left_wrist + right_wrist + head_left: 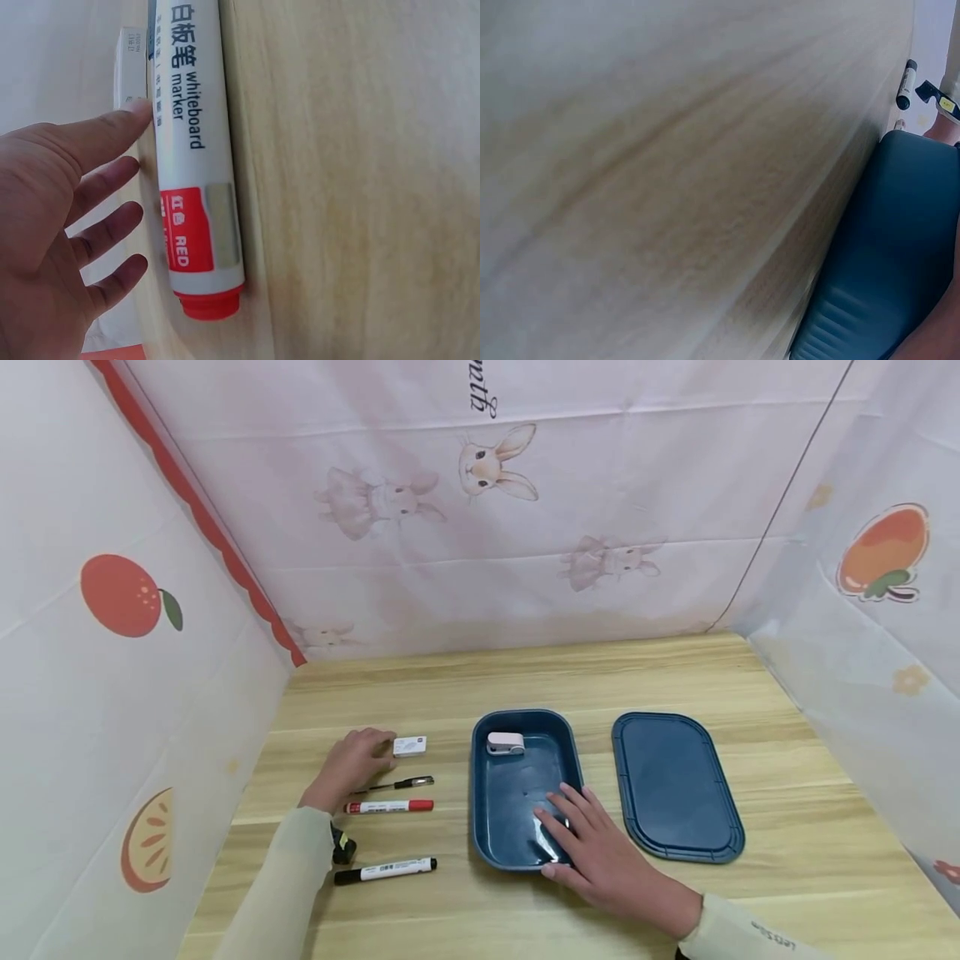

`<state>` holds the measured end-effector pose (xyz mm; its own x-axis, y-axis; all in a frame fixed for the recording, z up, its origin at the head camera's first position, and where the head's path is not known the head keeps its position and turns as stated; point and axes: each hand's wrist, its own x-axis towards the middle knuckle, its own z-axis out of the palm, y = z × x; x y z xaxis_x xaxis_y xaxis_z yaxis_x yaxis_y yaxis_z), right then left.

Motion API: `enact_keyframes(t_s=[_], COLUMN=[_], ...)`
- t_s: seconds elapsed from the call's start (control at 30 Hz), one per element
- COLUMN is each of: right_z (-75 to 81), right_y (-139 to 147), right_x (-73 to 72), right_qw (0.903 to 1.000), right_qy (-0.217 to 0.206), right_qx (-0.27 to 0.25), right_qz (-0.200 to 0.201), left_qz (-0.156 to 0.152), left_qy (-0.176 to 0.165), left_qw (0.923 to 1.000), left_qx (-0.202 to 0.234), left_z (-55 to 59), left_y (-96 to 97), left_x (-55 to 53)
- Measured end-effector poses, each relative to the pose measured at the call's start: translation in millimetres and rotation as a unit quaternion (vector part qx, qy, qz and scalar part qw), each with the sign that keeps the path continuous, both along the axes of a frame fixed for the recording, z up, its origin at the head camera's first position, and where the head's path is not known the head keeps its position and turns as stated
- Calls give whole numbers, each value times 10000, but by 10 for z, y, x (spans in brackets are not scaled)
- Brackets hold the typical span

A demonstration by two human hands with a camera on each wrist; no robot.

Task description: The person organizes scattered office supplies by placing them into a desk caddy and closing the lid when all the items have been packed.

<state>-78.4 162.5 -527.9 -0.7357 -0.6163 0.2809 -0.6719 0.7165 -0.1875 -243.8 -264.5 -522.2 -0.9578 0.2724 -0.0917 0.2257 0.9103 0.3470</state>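
My left hand is beside a small white printed box, its thumb and fingers spread around the box's left end. Whether they touch it I cannot tell. In the left wrist view the fingers look loosely bent with nothing gripped, and a red whiteboard marker lies close by. My right hand rests over the near right rim of a dark blue plastic bin, fingers extended over its inside. A small pale pink stapler lies in the bin's far left corner.
Below the white box lie a black pen, the red marker and a black marker. A dark blue lid lies flat right of the bin. Printed cloth walls enclose the wooden table.
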Motion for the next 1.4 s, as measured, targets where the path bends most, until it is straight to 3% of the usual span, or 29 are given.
enact_keyframes(t_s=[0.47, 0.97, 1.4], right_z=[-17, -19, 3], right_y=[-4, -10, -12], right_x=[-12, -3, 0], right_qw=[10000, 10000, 10000], right_qy=[29, 17, -30], right_qx=[-47, -62, -87], right_qz=[37, 27, 19], left_qz=[-105, 67, 151], left_qy=[105, 127, 275], left_qw=[9993, 9997, 9990], left_qx=[346, 205, 332], left_z=[-14, -36, 30], left_y=[41, 118, 125], left_x=[1, -19, -13])
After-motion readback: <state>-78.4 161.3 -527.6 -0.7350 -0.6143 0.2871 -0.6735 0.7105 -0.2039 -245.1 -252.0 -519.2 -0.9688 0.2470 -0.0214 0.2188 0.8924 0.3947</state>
